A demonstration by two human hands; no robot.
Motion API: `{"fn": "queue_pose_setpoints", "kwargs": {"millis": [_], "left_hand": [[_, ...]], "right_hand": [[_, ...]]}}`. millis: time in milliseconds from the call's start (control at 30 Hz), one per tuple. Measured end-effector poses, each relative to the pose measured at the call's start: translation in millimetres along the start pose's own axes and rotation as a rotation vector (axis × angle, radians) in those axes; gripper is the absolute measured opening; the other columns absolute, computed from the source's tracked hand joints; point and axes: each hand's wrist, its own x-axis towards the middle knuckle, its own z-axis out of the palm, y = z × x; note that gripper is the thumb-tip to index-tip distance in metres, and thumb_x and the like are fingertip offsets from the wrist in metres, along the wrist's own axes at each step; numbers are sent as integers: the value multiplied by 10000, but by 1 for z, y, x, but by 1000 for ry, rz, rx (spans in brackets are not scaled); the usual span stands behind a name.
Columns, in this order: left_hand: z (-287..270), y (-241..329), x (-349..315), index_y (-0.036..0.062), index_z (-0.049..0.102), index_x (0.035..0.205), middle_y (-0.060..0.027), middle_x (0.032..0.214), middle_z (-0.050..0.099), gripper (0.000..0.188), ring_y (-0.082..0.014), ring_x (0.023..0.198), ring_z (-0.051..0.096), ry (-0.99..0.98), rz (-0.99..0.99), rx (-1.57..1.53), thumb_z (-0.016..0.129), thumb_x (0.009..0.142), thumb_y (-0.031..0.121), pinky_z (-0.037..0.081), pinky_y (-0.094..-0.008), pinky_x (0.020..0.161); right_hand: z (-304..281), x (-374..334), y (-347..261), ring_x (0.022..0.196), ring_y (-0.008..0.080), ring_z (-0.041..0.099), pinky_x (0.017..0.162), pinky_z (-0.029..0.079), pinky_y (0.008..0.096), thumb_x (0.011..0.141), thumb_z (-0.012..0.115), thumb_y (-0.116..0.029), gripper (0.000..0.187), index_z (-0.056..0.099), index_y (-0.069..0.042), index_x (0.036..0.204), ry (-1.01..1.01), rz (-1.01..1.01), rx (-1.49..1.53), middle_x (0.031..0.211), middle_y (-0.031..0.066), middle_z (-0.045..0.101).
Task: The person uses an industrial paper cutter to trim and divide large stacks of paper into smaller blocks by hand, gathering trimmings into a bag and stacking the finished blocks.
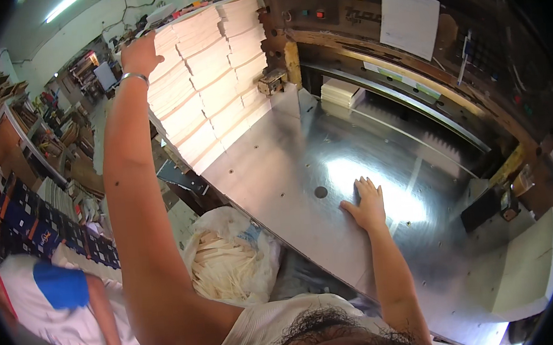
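My left hand (142, 55) is raised at the far left, against the upper left corner of tall piles of cut paper (209, 74). Its thumb stands apart from the fingers, and the fingertips are partly hidden. My right hand (367, 206) lies flat with spread fingers on the shiny metal table (277, 185) of a paper cutting machine, holding nothing. A small stack of paper (341, 93) sits at the back of this table, beneath the machine's long crossbar (405, 93).
A plastic bag of paper strips (228, 262) stands below the table's front edge. A white block (530, 270) is at the right. A sheet of paper (409, 22) hangs on the machine front. At lower left, another person (48, 297) in white and blue bends beside dark printed boxes (42, 218).
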Motion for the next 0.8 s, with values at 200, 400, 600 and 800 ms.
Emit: {"fn": "queue_pose_setpoints", "kwargs": {"millis": [200, 400, 600, 800], "left_hand": [[-26, -10, -12, 185, 467, 1537, -138, 1324, 706, 722, -336, 1211, 679, 22, 52, -67, 776, 900, 327, 358, -629, 1182], [-66, -35, -76, 212, 534, 1495, -133, 1292, 725, 659, -332, 1097, 724, 424, 240, -37, 762, 906, 401, 273, -629, 1230], [-114, -17, -181, 75, 542, 1467, -162, 1282, 723, 767, -298, 1157, 716, 693, 204, -449, 889, 808, 261, 518, -479, 1055], [-99, 46, -274, -45, 534, 1394, -157, 1281, 672, 700, -227, 1097, 677, 568, 85, -1434, 876, 797, 80, 540, -354, 961]], "right_hand": [[0, 5, 1, 1562, 299, 309, 1301, 153, 508, 846, 798, -483, 846, 520, -36, 1508, -3, 25, 10, 1618, 153, 459], [-6, -2, -5, 1565, 295, 305, 1301, 157, 509, 851, 800, -464, 829, 522, -43, 1509, -30, 25, 30, 1618, 145, 462], [-2, -5, 0, 1563, 306, 308, 1299, 157, 516, 857, 797, -448, 805, 531, -46, 1502, -13, 18, 28, 1609, 151, 471], [0, 0, 9, 1551, 331, 329, 1289, 179, 538, 866, 775, -501, 813, 536, -50, 1499, 30, -9, 50, 1596, 165, 485]]}}
